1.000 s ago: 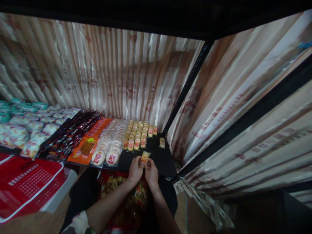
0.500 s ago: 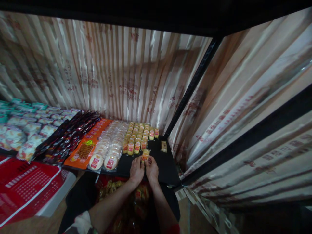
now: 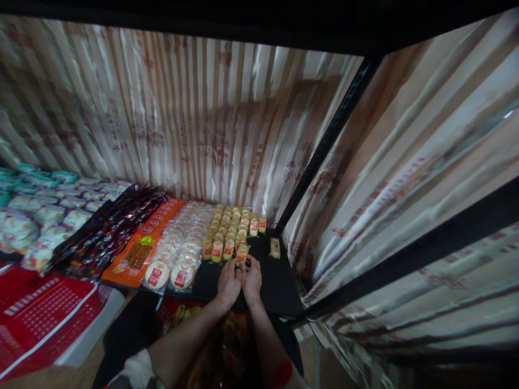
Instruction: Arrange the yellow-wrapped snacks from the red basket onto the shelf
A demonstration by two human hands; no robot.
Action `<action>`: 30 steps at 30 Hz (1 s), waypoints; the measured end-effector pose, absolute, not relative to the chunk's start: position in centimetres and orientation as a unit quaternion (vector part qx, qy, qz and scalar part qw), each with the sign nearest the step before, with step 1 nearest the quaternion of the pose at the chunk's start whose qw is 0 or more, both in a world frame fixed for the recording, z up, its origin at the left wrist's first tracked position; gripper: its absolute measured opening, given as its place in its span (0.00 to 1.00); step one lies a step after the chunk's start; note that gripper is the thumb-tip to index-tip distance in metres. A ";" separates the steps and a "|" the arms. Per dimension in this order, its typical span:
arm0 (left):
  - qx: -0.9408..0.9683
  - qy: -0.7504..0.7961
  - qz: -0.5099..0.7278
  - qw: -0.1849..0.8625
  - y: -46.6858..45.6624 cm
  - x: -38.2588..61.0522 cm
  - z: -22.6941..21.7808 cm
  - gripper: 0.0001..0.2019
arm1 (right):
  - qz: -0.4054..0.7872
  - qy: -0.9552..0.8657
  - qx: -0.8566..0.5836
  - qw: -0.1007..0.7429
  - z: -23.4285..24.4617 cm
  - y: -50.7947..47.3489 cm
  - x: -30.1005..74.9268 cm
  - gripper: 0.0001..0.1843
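Between my left hand (image 3: 230, 281) and my right hand (image 3: 251, 276) is a small yellow wrapped cake (image 3: 242, 253) with a red label. Fingers of both hands close on its near end. It stands at the front of rows of matching wrapped cakes (image 3: 229, 233) on the black shelf (image 3: 279, 286). One paler wrapped cake (image 3: 274, 247) lies apart, to the right of my hands. Below my forearms a red basket (image 3: 172, 305) holds many more yellow packets, partly hidden by my arms.
Left of the cakes lie rows of round white wrapped crackers (image 3: 182, 276), an orange snack bag (image 3: 138, 254), dark shiny packets (image 3: 97, 243) and white-and-teal packets (image 3: 48, 213). A black post (image 3: 324, 151) rises at the right corner. A red box (image 3: 44, 319) stands lower left.
Both hands have moved the wrapped cake slightly forward, down to the front of its row. The view has shifted a little.
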State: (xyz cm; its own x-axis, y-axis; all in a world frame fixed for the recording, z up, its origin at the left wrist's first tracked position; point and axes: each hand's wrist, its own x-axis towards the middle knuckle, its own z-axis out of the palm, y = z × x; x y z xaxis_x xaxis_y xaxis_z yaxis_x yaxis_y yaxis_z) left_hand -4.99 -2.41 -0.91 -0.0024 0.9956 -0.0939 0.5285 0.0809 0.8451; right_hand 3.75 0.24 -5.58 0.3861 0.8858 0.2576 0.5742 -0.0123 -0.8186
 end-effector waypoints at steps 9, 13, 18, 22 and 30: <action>0.598 0.630 0.324 0.376 -2.0 -5.2 -1.1 0.23 | 0.169 -0.541 -0.682 0.462 -5.8 1.1 3.5 0.22; 0.598 0.636 0.321 0.368 -2.0 -5.3 -1.1 0.23 | 0.166 -0.540 -0.681 0.467 -5.7 1.4 3.5 0.21; 0.615 0.626 0.333 0.345 -2.2 -5.4 -1.0 0.20 | 0.187 -0.536 -0.674 0.472 -5.7 1.1 3.4 0.21; 0.619 0.614 0.338 0.355 -2.3 -5.3 -1.0 0.20 | 0.175 -0.544 -0.669 0.476 -6.1 1.0 3.4 0.24; 0.612 0.618 0.332 0.364 -2.0 -5.3 -1.3 0.21 | 0.115 -0.587 -0.669 0.441 -6.6 0.9 3.4 0.25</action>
